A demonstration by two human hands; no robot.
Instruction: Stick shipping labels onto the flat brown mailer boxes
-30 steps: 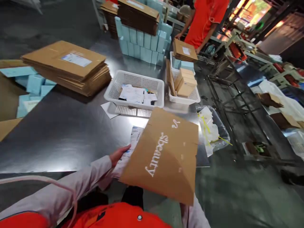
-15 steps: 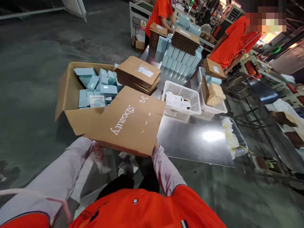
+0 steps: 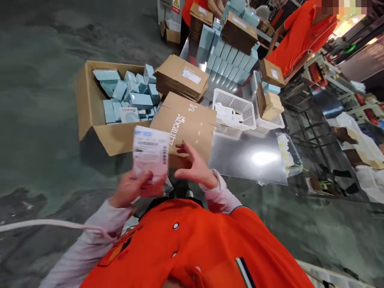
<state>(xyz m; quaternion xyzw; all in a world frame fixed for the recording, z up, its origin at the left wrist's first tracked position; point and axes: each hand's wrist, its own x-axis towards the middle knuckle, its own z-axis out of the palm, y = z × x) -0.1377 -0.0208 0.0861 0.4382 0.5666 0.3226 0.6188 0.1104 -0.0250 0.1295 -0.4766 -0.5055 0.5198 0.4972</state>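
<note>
My left hand (image 3: 135, 186) grips a stack of white printed labels (image 3: 151, 154) with a barcode, thumb across the front. Just right of it, my right hand (image 3: 195, 164) is raised with its fingers spread and nothing in them. Beyond both hands, a flat brown cardboard box (image 3: 192, 128) printed "Sbeauty" lies at the near end of the metal table. Left of it stands an open carton (image 3: 120, 140) filled with jumbled light blue boxes (image 3: 141, 101).
Behind the flat box is a pile of folded cardboard (image 3: 180, 78). White plastic baskets (image 3: 234, 102) hold papers and cartons on the metal table (image 3: 249, 154). Stacked blue boxes (image 3: 229, 64) and two co-workers in orange (image 3: 303, 30) are farther back. A pale cord (image 3: 54, 224) crosses at left.
Both hands have left the edges of the flat box, which now rests on the table. My left hand has brought up the printed labels; the right has opened.
</note>
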